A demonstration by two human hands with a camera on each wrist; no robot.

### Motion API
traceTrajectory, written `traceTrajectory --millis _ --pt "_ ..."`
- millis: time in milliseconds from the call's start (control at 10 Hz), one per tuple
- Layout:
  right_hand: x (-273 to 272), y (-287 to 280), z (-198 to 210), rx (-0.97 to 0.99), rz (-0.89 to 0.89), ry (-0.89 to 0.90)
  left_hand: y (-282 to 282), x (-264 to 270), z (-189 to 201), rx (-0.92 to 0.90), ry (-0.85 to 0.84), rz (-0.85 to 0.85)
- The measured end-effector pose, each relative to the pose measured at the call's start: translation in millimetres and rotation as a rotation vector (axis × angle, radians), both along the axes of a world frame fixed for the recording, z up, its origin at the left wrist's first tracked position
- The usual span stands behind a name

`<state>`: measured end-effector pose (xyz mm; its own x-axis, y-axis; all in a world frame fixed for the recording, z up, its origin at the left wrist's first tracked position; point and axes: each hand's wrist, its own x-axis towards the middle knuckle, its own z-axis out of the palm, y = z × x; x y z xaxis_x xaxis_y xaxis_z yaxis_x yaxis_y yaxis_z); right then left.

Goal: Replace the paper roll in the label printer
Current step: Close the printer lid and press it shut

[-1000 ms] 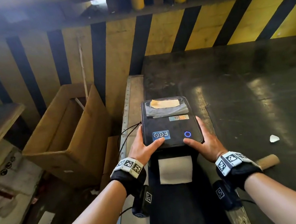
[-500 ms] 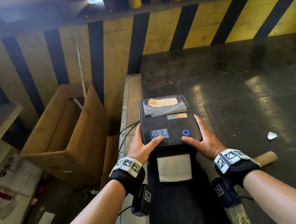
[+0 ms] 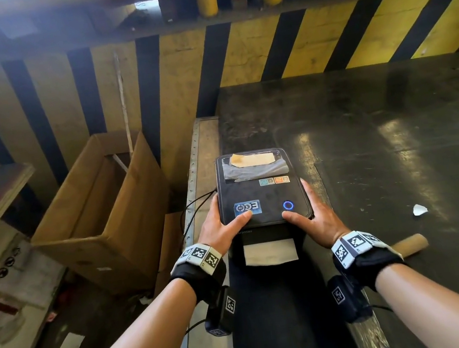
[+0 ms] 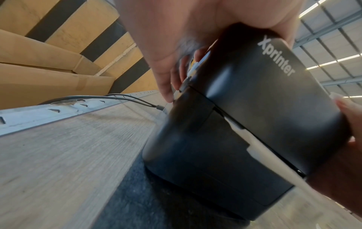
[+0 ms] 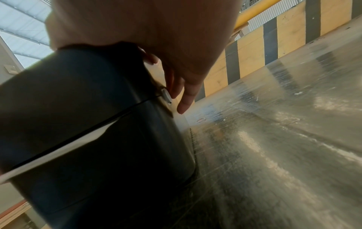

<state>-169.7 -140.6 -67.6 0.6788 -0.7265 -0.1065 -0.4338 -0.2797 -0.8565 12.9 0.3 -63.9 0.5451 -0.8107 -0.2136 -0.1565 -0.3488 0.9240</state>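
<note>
Black label printer [image 3: 262, 195], lid down, white paper [image 3: 270, 252] hanging from front slot

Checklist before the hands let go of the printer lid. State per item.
1. Left hand and right hand grip the printer at both sides, thumbs on top: ok.
2. Paper comes out of the front slot: ok.
3. Lid shut and latched all round: cannot tell, the wrist views are blurred.
4. Power ring lit blue: ok.
5. Empty cardboard core out of the printer, lying to its right: ok.
6. Cable seated at the back: cannot tell.
</note>
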Motion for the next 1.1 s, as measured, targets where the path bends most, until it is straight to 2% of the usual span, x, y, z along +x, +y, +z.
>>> traceTrajectory --millis 700,1000,1100 --pt "-2 4 9 0.027 -0.002 0.018 2 2 2 -0.001 0.033 -0.018" --pt "-5 3 19 -0.012 0.053 0.135 3 3 16 0.062 -0.059 -0.075" --pt "-4 1 30 -0.091 0.02 0.149 9 -3 28 0.097 -0.158 -0.067"
